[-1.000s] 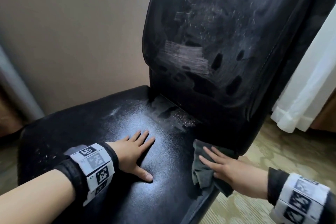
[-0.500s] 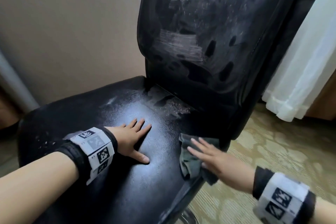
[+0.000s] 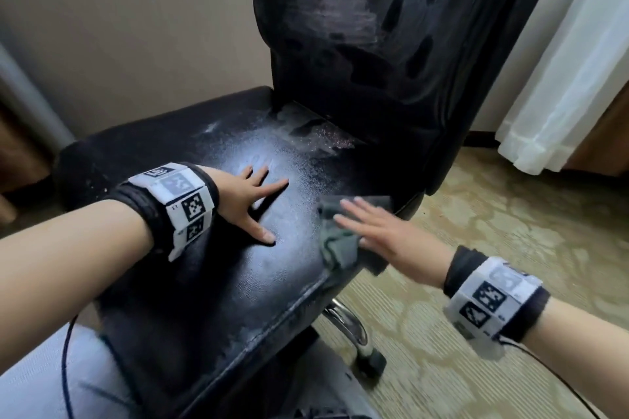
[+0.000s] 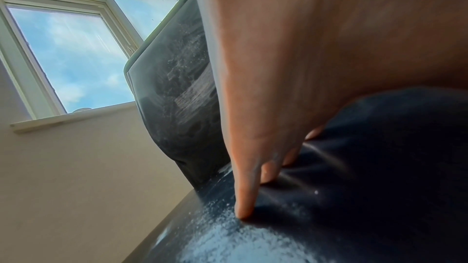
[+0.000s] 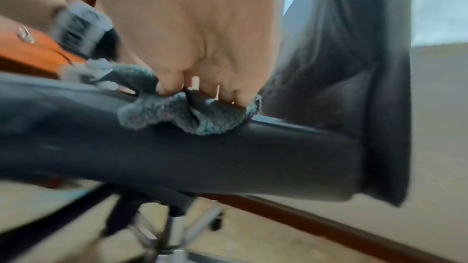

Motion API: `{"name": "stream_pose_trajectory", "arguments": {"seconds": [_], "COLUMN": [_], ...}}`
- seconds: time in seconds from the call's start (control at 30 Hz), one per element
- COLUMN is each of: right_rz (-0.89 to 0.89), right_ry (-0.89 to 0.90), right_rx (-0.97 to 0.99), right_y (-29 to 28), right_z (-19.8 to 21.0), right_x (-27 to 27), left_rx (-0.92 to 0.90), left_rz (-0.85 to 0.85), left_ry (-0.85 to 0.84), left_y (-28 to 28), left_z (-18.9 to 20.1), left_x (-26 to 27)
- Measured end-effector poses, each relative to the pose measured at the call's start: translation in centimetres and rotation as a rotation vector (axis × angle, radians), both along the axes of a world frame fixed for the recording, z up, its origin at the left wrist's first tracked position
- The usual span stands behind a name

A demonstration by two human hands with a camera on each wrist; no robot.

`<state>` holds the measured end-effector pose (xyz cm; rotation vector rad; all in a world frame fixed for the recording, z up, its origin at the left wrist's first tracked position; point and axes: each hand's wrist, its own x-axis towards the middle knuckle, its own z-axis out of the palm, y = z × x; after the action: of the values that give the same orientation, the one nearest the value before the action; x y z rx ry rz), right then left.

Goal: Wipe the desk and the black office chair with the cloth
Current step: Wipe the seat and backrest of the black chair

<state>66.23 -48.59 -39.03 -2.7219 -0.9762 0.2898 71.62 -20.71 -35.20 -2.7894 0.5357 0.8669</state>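
Black office chair seat, both my hands on it, cloth under the right.

The black office chair [image 3: 211,286] fills the view: its dusty backrest [image 3: 391,27] stands upright at the rear, and a pale film of dust covers the middle of the seat. A white curtain [image 3: 561,85] hangs to the right over patterned carpet [image 3: 510,248]. My left hand [image 3: 246,201] lies flat on the seat, fingers straight and spread, gripping nothing. My right hand [image 3: 384,235] presses the grey cloth [image 3: 337,245] onto the seat's right edge with extended fingers laid on top; the cloth is bunched and partly overhangs that edge.
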Motion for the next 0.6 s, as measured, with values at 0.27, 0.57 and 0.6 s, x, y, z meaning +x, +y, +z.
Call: {"name": "stream_pose_trajectory", "arguments": {"seconds": [0.27, 0.57, 0.6], "right_rz": [0.260, 0.076, 0.135], "right_ry": [-0.337, -0.185, -0.220], "right_rx": [0.142, 0.166, 0.191], "right_y": [7.0, 4.1, 5.8], "right_z": [-3.3, -2.6, -2.9], "right_x": [-5.8, -2.6, -3.9], "left_rx": [0.014, -0.004, -0.004], "left_rz": [-0.022, -0.017, -0.020], "left_ry": [-0.081, -0.028, -0.043], "left_y": [-0.3, 0.5, 0.3], "left_z": [-0.3, -0.2, -0.4], "left_x": [-0.8, -1.1, -1.2]}}
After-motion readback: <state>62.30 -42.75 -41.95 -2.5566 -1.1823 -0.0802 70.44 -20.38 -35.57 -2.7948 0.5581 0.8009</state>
